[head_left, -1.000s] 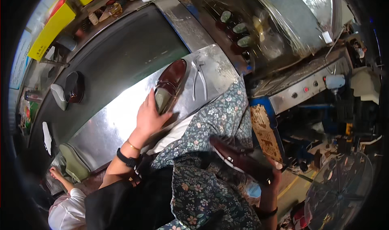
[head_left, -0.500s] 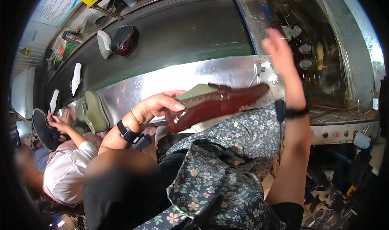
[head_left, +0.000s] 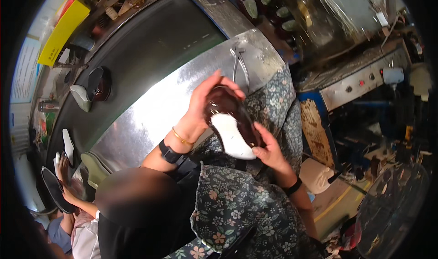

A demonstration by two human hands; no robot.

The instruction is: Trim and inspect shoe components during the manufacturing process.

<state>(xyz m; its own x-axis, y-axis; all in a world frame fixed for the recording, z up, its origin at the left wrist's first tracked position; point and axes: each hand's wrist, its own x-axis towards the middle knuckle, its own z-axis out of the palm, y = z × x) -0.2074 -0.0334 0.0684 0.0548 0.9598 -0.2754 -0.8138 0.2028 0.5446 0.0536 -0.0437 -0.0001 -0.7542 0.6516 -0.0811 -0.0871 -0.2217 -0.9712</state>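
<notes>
shiny metal worktop (head_left: pixel 150 104) borders a dark belt (head_left: pixel 150 44), silver pincers (head_left: pixel 241 67) lying near the metal's right end. over the floral apron (head_left: pixel 223 199), both hands hold a dark red shoe (head_left: pixel 223 99), white underside panel (head_left: pixel 232 138) showing: left hand (head_left: pixel 200 101) curled around its upper end, right hand (head_left: pixel 270 150) gripping its lower end.

My left hand (head_left: pixel 200 106) and right hand (head_left: pixel 273 151) hold a glossy burgundy shoe (head_left: pixel 224 101), flat white panel (head_left: pixel 232 138) showing; silver metal pincers (head_left: pixel 237 53) lie beyond.

Looking down from head height, super wide fisheye-style. Sits pretty close above the left hand (head_left: pixel 199 101) and right hand (head_left: pixel 271 150).
</notes>
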